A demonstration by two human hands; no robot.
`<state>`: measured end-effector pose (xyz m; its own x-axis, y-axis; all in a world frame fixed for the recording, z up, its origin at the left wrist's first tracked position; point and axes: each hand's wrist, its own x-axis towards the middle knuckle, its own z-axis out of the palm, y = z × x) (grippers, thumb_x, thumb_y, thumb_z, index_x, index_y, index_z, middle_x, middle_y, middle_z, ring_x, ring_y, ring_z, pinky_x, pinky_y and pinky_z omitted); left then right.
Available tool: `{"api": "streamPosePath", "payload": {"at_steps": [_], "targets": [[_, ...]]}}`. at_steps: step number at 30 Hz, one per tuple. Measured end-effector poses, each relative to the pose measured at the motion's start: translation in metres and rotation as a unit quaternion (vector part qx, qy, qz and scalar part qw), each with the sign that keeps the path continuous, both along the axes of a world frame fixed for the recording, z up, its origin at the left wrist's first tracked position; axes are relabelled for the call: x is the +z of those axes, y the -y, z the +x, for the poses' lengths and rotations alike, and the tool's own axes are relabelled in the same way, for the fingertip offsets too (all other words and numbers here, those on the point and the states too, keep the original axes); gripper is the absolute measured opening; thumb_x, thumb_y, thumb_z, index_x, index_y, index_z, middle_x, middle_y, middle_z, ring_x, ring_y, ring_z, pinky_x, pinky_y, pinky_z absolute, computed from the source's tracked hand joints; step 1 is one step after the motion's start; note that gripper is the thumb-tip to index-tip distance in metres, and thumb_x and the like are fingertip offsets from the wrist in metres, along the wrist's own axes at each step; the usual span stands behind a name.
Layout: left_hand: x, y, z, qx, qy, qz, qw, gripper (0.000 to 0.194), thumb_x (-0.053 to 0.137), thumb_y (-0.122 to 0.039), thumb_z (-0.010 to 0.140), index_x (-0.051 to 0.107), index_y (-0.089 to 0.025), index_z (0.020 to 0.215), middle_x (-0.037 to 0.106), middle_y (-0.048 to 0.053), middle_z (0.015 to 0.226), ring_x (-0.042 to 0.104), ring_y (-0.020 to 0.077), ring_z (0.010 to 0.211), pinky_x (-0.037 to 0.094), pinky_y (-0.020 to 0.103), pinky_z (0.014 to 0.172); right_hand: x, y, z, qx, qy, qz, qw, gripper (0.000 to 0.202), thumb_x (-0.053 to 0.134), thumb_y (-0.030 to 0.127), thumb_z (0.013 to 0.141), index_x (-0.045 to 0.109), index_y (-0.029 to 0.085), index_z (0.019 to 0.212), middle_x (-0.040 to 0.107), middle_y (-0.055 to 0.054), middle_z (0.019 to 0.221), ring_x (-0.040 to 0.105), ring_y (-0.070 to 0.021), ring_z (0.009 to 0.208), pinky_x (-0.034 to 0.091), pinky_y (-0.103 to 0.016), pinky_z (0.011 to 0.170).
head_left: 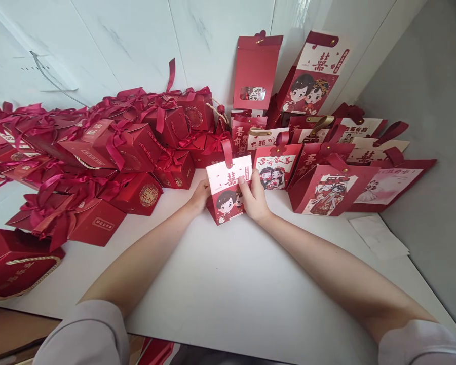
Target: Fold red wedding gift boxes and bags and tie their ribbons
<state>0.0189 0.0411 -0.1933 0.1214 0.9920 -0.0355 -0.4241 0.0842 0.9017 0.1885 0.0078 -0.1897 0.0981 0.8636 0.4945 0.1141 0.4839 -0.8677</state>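
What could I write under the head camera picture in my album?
Left hand and right hand hold a cartoon-printed box near ribbon-tied red boxes and more printed boxes.

I reached forward, my bare left forearm (148,253) and right forearm (334,270) slanting in toward each other. My left hand (201,195), partly hidden, gripped from one side; my right hand (254,198) gripped opposite, its thumb (244,189) laid upward in front.

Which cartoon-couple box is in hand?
The pale-topped cartoon-couple box at centre, the only one held between left hand and right hand. Its lookalike stands farther back, by the wall, untouched.
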Motion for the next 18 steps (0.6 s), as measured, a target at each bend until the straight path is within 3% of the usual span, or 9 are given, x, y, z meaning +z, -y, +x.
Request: {"api": "streamPosePath", "payload": {"at_steps": [3,8,14,18], "targets": [[0.000,-0.001,-0.005,-0.093,-0.038,0.037,0.994,0.050,0.089,-0.045,0.058,0.076,-0.022,0.100,0.076,0.012,0.106,0.071,0.0375,0.102,0.058,0.045,0.083,0.000,0.000,0.000,-0.001,0.003,-0.003,1.000,0.026,0.048,0.051,0.099,0.043,0.026,0.096,0.063,-0.003,0.092,0.059,-0.0231,0.088,0.050,-0.041,0.084],[0.002,-0.004,-0.016,-0.166,-0.050,0.036,0.984,0.059,0.091,-0.043,0.057,0.074,-0.019,0.109,0.075,0.016,0.110,0.070,0.0389,0.104,0.056,0.049,0.091,-0.001,-0.001,0.001,-0.001,0.017,-0.001,1.000,0.027,0.048,0.052,0.099,0.042,0.026,0.095,0.063,-0.002,0.092,0.060,-0.0225,0.085,0.049,-0.039,0.079],[0.002,-0.006,-0.023,-0.228,-0.068,0.042,0.970,0.061,0.090,-0.033,0.062,0.070,-0.018,0.117,0.072,0.015,0.118,0.068,0.0373,0.111,0.051,0.050,0.100,0.000,0.000,0.002,-0.006,0.020,-0.010,1.000,0.029,0.048,0.053,0.099,0.043,0.024,0.098,0.063,-0.003,0.094,0.059,-0.0220,0.087,0.047,-0.037,0.079],[0.002,-0.007,-0.019,-0.209,-0.057,0.030,0.976,0.056,0.085,-0.042,0.067,0.072,-0.017,0.114,0.072,0.014,0.120,0.067,0.0374,0.111,0.050,0.050,0.102,0.001,0.000,0.000,-0.014,-0.002,-0.016,1.000,0.028,0.049,0.051,0.098,0.044,0.024,0.099,0.064,-0.003,0.096,0.060,-0.0217,0.089,0.047,-0.037,0.084]]}}
